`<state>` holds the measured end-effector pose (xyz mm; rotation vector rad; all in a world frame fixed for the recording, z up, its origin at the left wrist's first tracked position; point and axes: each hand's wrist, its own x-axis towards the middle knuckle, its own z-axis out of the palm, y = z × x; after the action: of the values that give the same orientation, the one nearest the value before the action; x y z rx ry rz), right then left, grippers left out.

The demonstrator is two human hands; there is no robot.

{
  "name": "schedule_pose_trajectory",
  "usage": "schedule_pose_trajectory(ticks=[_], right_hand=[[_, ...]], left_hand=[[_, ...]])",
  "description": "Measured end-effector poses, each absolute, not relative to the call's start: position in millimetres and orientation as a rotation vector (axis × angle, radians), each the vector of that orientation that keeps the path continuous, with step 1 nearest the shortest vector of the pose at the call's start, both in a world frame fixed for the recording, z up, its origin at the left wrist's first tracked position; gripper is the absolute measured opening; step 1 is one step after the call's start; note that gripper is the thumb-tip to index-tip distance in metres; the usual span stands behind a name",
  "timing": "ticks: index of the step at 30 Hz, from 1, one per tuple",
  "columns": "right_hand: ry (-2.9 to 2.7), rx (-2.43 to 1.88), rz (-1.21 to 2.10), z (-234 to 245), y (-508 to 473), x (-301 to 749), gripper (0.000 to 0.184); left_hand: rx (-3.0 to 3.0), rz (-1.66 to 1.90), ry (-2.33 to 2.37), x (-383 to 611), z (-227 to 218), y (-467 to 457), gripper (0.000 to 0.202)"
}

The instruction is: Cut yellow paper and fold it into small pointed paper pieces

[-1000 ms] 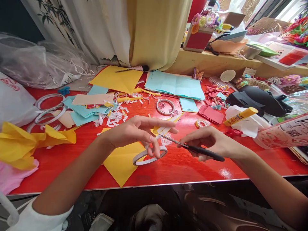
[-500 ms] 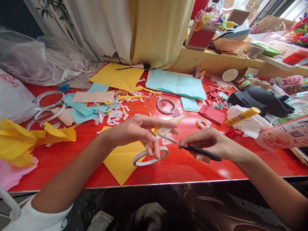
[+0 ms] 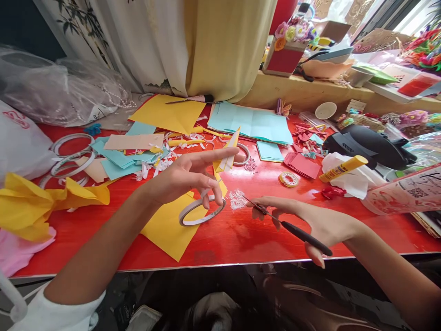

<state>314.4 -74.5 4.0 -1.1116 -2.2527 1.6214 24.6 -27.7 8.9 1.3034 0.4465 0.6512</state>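
Note:
My left hand (image 3: 179, 181) holds a folded piece of yellow paper (image 3: 225, 162) with white strips on it, tilted upward at the index finger. A roll of white tape (image 3: 198, 223) hangs at its lower fingers, above a flat yellow paper sheet (image 3: 172, 232). Part of the grip is hidden behind the fingers. Black-handled scissors (image 3: 303, 235) are in my right hand (image 3: 325, 223), its fingers at the handle loops and its thumb spread away. Their tips point left, near white paper scraps (image 3: 237, 199) on the red table (image 3: 241, 243).
Another tape roll (image 3: 246, 154) and a small tape reel (image 3: 288, 179) lie beyond my hands. Blue sheets (image 3: 251, 122), red paper squares (image 3: 303, 164) and a yellow glue stick (image 3: 344, 168) are at the back and right. Several tape rings (image 3: 72, 165) sit left.
My left hand has lifted slightly, and the folded yellow paper now points more upward. The scissors have moved down and right, away from the paper, and my right thumb has spread.

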Motion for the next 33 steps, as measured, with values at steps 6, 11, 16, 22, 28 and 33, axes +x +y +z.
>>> schedule_pose_trajectory(ticks=[6, 11, 16, 22, 28, 33], right_hand=[[-1.889, -1.011, 1.344, -7, -81, 297, 0.074], [-1.816, -1.464, 0.871, -20, -66, 267, 0.055], [-2.418, -1.806, 0.247, -24, -56, 270, 0.047], [-2.656, -1.528, 0.553, 9, -58, 280, 0.086], [-2.140, -0.999, 1.181, 9, -69, 230, 0.053], [-1.807, -0.956, 1.155, -20, -83, 190, 0.024]], left_hand=[[1.321, 0.673, 0.438, 30, 8, -32, 0.050], [1.355, 0.744, 0.436, 35, 9, -38, 0.051], [1.395, 0.820, 0.470, 39, 9, -42, 0.058], [1.427, 0.885, 0.486, 44, 10, -45, 0.056], [1.435, 1.036, 0.618, 47, 12, -50, 0.056], [1.476, 1.171, 0.624, 48, 14, -48, 0.053]])
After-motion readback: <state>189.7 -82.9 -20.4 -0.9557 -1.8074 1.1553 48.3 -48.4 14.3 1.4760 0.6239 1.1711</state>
